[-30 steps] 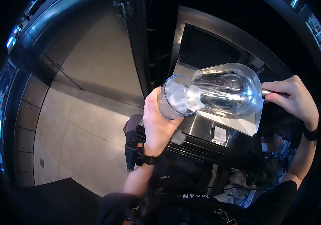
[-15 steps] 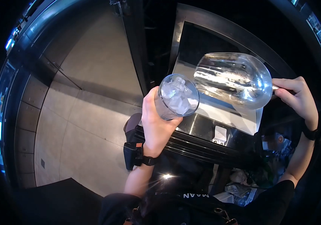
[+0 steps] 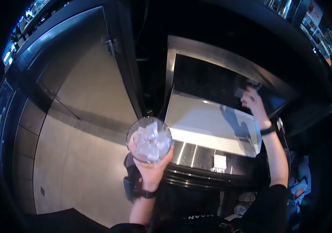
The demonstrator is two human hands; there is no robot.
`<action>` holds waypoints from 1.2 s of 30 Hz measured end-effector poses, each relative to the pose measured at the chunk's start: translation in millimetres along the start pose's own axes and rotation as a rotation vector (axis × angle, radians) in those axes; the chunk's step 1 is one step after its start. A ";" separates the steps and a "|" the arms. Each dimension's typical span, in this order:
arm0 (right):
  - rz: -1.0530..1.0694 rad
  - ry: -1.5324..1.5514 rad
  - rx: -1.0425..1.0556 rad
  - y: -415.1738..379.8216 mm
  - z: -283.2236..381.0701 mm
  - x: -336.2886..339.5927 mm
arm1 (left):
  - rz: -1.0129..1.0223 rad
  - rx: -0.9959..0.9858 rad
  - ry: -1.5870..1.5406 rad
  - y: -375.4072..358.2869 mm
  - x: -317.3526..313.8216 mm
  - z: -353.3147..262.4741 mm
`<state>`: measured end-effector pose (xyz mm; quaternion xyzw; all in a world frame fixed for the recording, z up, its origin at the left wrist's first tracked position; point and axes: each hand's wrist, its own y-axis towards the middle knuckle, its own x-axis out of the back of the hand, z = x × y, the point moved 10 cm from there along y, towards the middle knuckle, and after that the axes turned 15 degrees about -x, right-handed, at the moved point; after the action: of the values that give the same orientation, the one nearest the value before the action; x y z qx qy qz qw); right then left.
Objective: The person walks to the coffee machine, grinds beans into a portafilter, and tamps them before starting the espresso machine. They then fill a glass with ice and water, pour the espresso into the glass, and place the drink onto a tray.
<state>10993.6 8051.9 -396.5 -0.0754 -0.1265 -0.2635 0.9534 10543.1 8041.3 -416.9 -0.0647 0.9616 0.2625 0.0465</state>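
Note:
My left hand (image 3: 152, 174) is wrapped round a clear drinking glass (image 3: 133, 130) from below. Ice cubes (image 3: 150, 140) fill the glass close to its rim. My right hand (image 3: 254, 104) reaches over the opening of a metal-framed bin (image 3: 197, 46), near its dark back wall. Its fingers are slightly blurred and look apart, with nothing visible in them. A small pale patch (image 3: 239, 92) shows just beyond the fingertips; I cannot make out what it is. The clear scoop is out of sight.
A white panel (image 3: 197, 116) lies within the bin opening, with my arm's shadow on it. On the dark front ledge sits a small white fitting (image 3: 220, 163). Bagged items (image 3: 299, 190) are at the lower right. Tiled floor (image 3: 92, 167) stretches left, beside a dark door frame (image 3: 121, 58).
The clear scoop has left my right hand and the view. That hand has moved left, into the opening. My left hand, with the glass of ice, is lower and further left in view.

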 end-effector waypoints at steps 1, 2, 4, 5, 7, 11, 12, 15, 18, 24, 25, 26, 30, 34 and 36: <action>0.106 -0.068 0.012 -16.1 -3.9 -10.9 | 0.015 -0.025 0.043 -1.9 1.4 4.2; 0.263 -0.198 0.029 -58.0 21.1 -39.1 | 0.018 -0.059 0.057 -2.3 1.0 2.5; 0.635 -0.076 -0.300 -126.9 11.0 -77.5 | 0.042 -0.069 0.103 -2.9 1.0 -1.5; 0.769 -0.231 -0.472 -166.7 4.2 -91.1 | 0.059 -0.049 0.133 -3.8 0.6 -1.3; 1.214 -0.296 -0.668 -246.3 -13.4 -111.3 | 0.079 0.037 0.184 -11.5 1.7 5.4; 1.375 -0.223 -1.220 -351.9 -75.6 -99.4 | -0.024 0.247 0.037 -28.9 4.2 37.8; 1.148 0.003 -1.344 -360.9 -68.4 -96.3 | -0.018 0.345 0.014 -25.4 0.6 38.0; 0.463 0.421 -1.386 -380.4 -111.5 -98.6 | 0.094 0.493 0.197 -18.1 2.4 15.2; 0.078 1.379 -1.350 -359.0 -130.2 -129.1 | -0.154 0.249 0.269 -9.0 25.5 12.7; -0.311 1.638 -1.546 -350.3 -178.0 -158.9 | 0.034 0.224 0.404 40.8 30.2 -118.8; -0.454 1.640 -1.690 -359.1 -185.2 -159.7 | 0.090 0.196 0.513 51.4 31.0 -146.2; -0.452 1.691 -1.587 -342.2 -157.2 -155.4 | -0.131 0.257 0.273 56.8 41.1 -167.4; -0.137 1.967 -1.017 -246.9 -44.5 -118.1 | 0.026 0.351 0.237 90.1 55.4 -261.5; 0.145 1.537 -0.654 -171.1 192.5 -70.9 | 0.337 0.232 0.436 140.0 75.2 -333.3; 0.252 1.095 -0.771 -152.4 246.5 -77.5 | 0.082 0.418 0.242 139.1 99.2 -326.1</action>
<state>10800.2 8011.7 -170.7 -0.2799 0.4869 -0.1766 0.8083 10406.4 7983.5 -80.0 -0.0455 0.9954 0.0498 -0.0674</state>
